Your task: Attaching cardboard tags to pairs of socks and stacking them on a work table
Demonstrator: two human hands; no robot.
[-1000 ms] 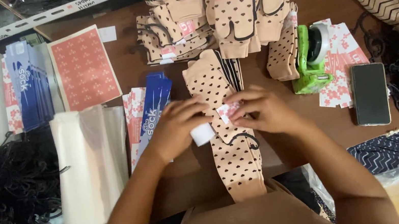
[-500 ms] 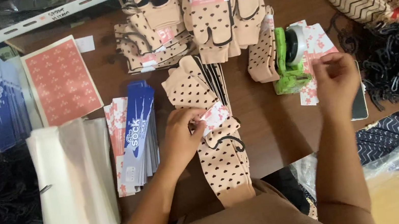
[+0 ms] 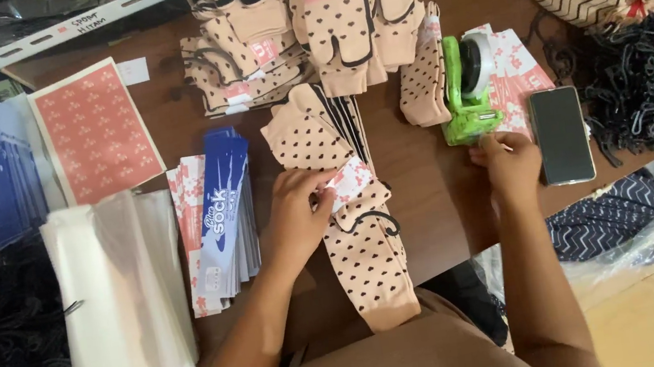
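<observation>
Left hand (image 3: 297,213) pinching paper label (image 3: 350,182) on dotted knit socks (image 3: 354,230), right hand (image 3: 508,164) fingers pinched at green plastic tape dispenser (image 3: 467,98)

Brown counter (image 3: 430,195). Black phone (image 3: 561,135) face up near right edge. Tangle of black hooks (image 3: 650,82) beside it. Blue card stack (image 3: 223,214) left of centre; clear bags (image 3: 119,295) further left. Red patterned sheet (image 3: 95,131) above them. Finished sock pile (image 3: 306,26) at top.

A small pink-and-white label (image 3: 350,182) lies on the sock; a dark phone screen (image 3: 561,135) lies to its right.
</observation>
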